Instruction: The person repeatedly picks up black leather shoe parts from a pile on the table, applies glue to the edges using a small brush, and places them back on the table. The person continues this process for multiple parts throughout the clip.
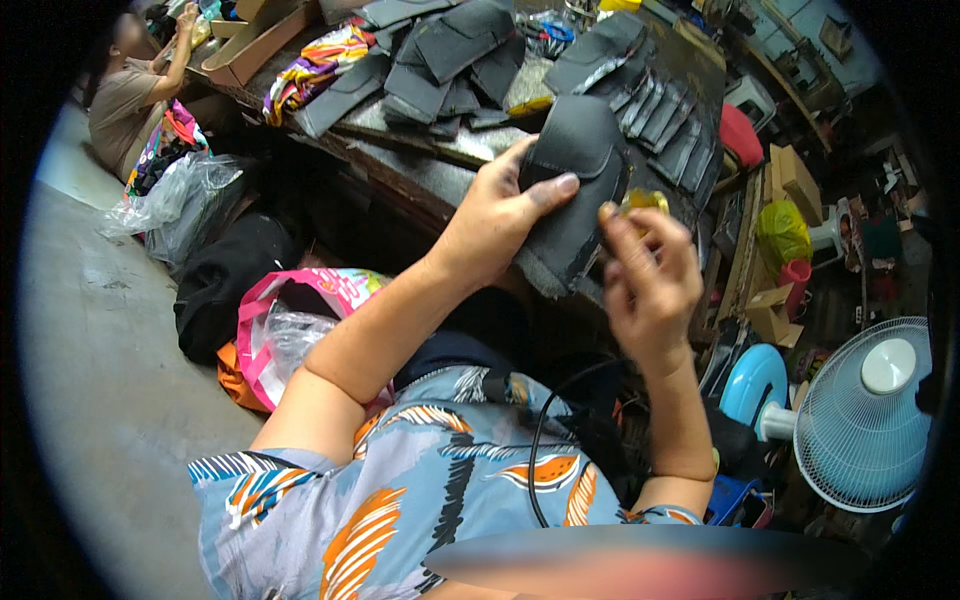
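Observation:
My left hand grips a black leather-like pouch with a rounded flap, the thumb lying across its front. The pouch is held tilted above the near edge of the workbench. At its right edge is my right hand, its fingers pinched together. A small shiny yellowish thing shows at those fingertips; its kind cannot be made out. Whether the right fingertips touch the pouch's edge is also unclear.
Many similar black pouches lie heaped on the workbench, beside a colourful cloth. A pink-edged bag stands by my left arm. On the right is a blue and white fan. Another person sits at far left.

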### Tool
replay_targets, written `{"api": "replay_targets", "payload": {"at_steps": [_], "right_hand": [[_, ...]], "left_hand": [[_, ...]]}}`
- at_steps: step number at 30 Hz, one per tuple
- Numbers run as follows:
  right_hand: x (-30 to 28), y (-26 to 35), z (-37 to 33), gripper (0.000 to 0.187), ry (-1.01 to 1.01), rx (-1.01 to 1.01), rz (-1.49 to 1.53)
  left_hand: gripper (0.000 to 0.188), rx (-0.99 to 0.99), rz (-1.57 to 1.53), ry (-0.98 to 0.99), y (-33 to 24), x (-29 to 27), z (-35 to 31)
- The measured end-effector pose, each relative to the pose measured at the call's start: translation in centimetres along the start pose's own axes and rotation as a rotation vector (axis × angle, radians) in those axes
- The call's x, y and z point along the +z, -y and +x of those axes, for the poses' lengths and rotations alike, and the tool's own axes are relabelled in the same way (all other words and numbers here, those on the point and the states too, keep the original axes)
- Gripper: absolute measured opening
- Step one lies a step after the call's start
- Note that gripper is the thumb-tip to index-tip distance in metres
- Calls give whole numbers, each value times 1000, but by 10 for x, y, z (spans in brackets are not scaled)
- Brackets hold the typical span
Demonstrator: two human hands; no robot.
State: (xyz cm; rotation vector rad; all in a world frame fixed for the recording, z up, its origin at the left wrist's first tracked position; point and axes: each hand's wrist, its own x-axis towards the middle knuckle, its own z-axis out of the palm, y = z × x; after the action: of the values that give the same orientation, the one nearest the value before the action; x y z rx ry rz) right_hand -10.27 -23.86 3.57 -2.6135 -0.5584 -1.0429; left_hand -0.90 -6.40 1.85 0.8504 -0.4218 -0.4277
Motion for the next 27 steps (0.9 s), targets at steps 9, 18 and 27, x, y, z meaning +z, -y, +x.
{"api": "replay_targets", "payload": {"at_steps": [9,18,27], "right_hand": [[-3,-86,-23,33,-169,193,118],[68,-199,-100,41,-104,835,674],[73,-188,-97,40,-120,835,405]], "left_hand": [[51,54,82,-76,-46,-19,2],[50,200,304,182,-47,-40,146],[46,76,207,-99,32,-97,354]]}}
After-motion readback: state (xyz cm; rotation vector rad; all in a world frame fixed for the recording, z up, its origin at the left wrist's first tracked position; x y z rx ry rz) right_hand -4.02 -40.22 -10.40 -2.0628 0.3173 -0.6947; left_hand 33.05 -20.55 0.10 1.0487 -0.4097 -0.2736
